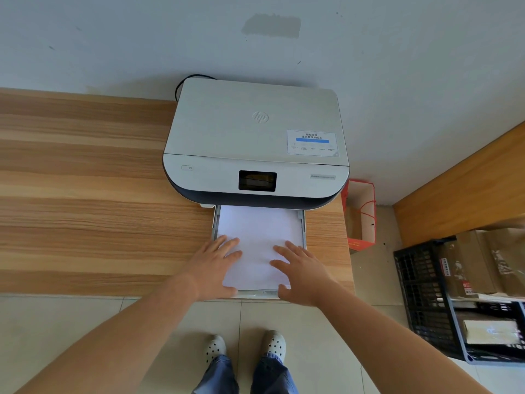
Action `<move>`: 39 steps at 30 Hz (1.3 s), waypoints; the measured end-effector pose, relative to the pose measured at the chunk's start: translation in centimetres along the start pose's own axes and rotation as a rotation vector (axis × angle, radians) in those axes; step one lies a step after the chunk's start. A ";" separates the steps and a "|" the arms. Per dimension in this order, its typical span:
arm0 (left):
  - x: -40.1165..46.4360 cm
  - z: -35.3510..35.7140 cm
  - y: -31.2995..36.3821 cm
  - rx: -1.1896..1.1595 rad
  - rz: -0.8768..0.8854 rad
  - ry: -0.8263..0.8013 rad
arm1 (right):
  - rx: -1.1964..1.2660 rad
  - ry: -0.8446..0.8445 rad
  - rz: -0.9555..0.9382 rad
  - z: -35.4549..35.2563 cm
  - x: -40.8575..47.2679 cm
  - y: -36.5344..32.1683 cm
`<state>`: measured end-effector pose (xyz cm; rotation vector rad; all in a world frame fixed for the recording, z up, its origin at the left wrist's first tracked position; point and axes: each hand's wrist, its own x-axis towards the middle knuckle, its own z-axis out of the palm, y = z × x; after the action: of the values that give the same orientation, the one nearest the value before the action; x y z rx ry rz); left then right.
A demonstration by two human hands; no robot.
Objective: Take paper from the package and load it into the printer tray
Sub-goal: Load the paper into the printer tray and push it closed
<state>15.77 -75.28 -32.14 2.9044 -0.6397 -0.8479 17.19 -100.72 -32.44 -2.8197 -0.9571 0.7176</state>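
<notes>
Nearest, both hands lie flat & open on the paper (257, 237), holding nothing. Left hand (214, 264) is on the left side of the stack, right hand (302, 273) on the right side. The paper sits in the tray (304, 223), which sticks out from the front of the printer (255, 137) on the wood desk (85, 194). To do this bit well, I think: press evenly w/ both palms, keep the edges straight btwn the side guides, then slide the tray in slowly so no sheet bends.
</notes>
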 end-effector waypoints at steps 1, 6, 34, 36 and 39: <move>-0.1 -0.1 0.0 -0.015 0.002 -0.006 | 0.019 0.016 0.000 -0.1 -0.2 0.0; 0.1 -0.6 0.2 -0.014 0.020 -0.001 | 0.119 0.231 0.025 0.2 -0.5 -0.3; -0.7 -0.4 0.2 -0.150 0.082 0.147 | 0.011 0.131 0.045 0.1 -0.9 -0.8; -0.9 -0.3 0.2 -0.155 0.077 0.155 | 0.004 0.122 0.036 0.2 -0.9 -1.0; -1.0 -0.3 0.2 -0.205 0.037 0.211 | 0.009 0.121 0.034 0.1 -1.0 -1.4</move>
<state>15.10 -75.09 -31.34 2.7373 -0.5507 -0.5563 15.61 -100.21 -31.83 -2.8402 -0.8869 0.5454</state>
